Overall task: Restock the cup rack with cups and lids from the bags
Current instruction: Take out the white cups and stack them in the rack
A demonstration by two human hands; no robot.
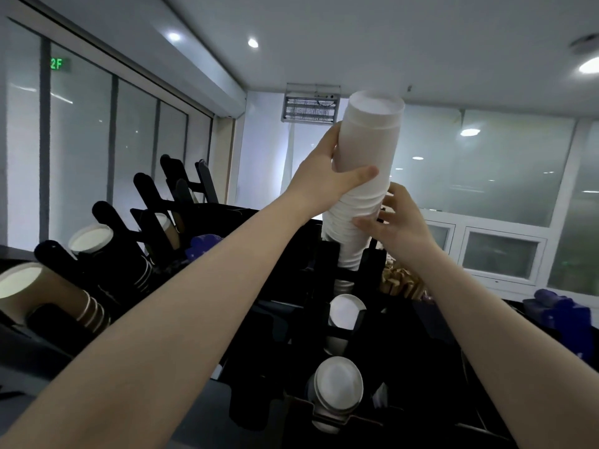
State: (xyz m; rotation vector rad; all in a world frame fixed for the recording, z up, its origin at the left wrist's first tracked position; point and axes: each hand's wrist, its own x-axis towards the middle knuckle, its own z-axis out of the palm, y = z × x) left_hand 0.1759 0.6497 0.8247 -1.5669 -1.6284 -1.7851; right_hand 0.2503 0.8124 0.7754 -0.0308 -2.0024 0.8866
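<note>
Indoor, dim overall, cool grey-white cast. Light comes from recessed ceiling spots [253, 43] in the upper middle and upper right of the frame, each blown out to a white disc. Their reflections show as pale streaks and blobs on the frosted glass panels [518, 163] at right. Green sign [57, 63] glows upper left, slightly haloed. Black rack [405, 351] in the lower half is badly underexposed, its detail sunk in shadow. White cup stack [366, 150] is the brightest mid-frame object, gently shaded, no hard shadow. Strong wide-angle bowing: window frames at left lean, ceiling beam slants. Forearms [162, 335] near the lower edges look stretched and soft. Whole picture mildly soft.
</note>
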